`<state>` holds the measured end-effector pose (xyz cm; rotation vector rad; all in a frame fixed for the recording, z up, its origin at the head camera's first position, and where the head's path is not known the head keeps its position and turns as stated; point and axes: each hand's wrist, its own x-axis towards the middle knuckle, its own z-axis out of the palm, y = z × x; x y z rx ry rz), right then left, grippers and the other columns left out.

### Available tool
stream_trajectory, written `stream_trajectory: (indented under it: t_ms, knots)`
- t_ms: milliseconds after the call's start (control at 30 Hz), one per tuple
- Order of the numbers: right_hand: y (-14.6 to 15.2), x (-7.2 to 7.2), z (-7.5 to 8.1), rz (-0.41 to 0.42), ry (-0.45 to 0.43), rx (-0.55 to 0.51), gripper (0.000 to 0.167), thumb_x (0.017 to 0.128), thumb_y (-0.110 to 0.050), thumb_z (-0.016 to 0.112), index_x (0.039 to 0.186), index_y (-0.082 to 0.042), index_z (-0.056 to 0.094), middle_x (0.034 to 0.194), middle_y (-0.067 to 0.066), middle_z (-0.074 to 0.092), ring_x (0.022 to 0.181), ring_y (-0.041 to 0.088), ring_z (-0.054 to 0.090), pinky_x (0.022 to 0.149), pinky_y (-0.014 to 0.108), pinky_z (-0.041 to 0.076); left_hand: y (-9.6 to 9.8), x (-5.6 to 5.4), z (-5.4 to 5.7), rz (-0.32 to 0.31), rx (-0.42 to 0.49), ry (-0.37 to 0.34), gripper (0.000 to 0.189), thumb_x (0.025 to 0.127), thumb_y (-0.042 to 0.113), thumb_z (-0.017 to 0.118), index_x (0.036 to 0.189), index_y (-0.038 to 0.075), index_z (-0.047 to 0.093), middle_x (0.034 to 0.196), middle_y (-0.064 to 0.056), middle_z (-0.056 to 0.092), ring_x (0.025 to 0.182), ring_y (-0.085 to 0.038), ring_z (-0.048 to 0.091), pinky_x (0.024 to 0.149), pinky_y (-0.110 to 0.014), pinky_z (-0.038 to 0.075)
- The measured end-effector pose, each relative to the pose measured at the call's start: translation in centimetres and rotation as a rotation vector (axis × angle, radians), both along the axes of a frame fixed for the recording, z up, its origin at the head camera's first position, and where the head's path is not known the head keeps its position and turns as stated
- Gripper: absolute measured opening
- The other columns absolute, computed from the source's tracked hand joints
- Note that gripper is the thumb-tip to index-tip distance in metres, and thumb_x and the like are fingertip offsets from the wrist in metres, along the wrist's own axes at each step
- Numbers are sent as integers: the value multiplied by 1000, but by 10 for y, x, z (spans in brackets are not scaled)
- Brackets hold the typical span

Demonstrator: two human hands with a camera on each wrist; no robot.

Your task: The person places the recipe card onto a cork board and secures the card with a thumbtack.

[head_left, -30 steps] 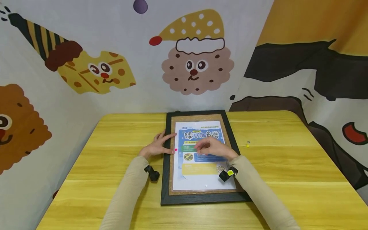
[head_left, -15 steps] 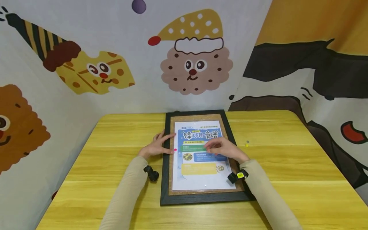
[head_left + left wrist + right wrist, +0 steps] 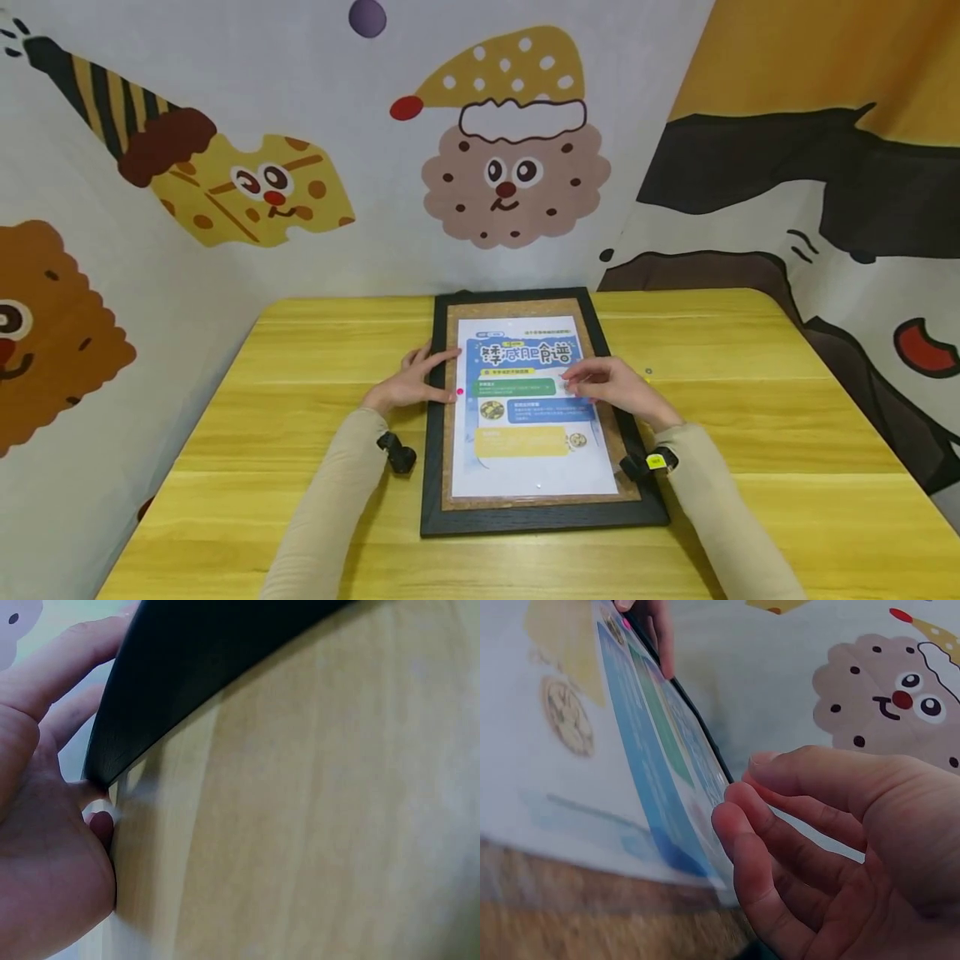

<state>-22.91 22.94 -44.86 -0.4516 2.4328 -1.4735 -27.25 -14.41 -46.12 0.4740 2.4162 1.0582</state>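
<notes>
A printed poster sheet [image 3: 517, 471] lies on a cork board [image 3: 525, 502] with a black frame [image 3: 525, 521]. At the sheet's left edge sits a small pink pin [image 3: 460, 391]. My left hand [image 3: 405, 386] rests at the frame's left side, thumb and index finger reaching over it to the sheet's edge. In the left wrist view its fingers lie extended along the black frame. Over the sheet's right part is my right hand [image 3: 618, 387], fingers loosely bent. In the right wrist view, thumb and fingertips [image 3: 765, 763] stand slightly apart, with nothing seen between them.
On the table [image 3: 750, 433], right of the frame, lies a small grey piece [image 3: 648, 371]; a yellow one beside it is mostly covered by my right hand. A tiny pale dot [image 3: 538, 486] shows near the sheet's bottom. Behind the table stands a cartoon-printed wall [image 3: 375, 267].
My right hand has moved rightward across the sheet, from its middle to its right edge, uncovering the green and blue panels. The left hand and board have stayed in place.
</notes>
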Motion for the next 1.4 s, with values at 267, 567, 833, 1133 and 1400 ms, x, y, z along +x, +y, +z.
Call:
stream_trajectory:
  t_ms: [267,567,833,1133,1400]
  knots:
    - [17,3,-1,-45,-20,-26,31,91,-15,69,115,3,66,109,19,64,87,29,59,70,32,53,1,-3,-2,0,-9,-2,85,82,36,77,152,33,30,160,-11,-12,142,-37,-12,102,-72,10]
    - [38,6,0,-96,15,-24,32,93,-16,67,117,5,64,108,20,66,86,28,62,69,31,51,0,-3,-2,7,-14,2,86,81,35,78,153,32,31,160,-13,-11,142,-39,-11,102,-73,11]
    - [57,9,-1,-168,37,20,29,94,-13,64,115,7,64,106,21,65,86,27,63,67,32,52,-1,-2,-1,-21,14,6,85,82,34,77,153,29,30,159,-14,-13,142,-39,-13,102,-72,12]
    - [76,5,-4,-169,115,7,25,94,-8,63,113,9,64,92,23,66,71,26,63,55,33,52,-1,0,-3,-25,49,-2,84,82,32,77,153,28,31,159,-14,-13,141,-39,-15,103,-70,11]
    - [92,4,1,-191,130,78,25,95,-6,60,114,11,62,95,25,66,69,25,62,57,32,52,-1,-1,-2,-17,34,4,85,82,33,78,153,29,31,159,-13,-13,142,-39,-14,103,-71,12]
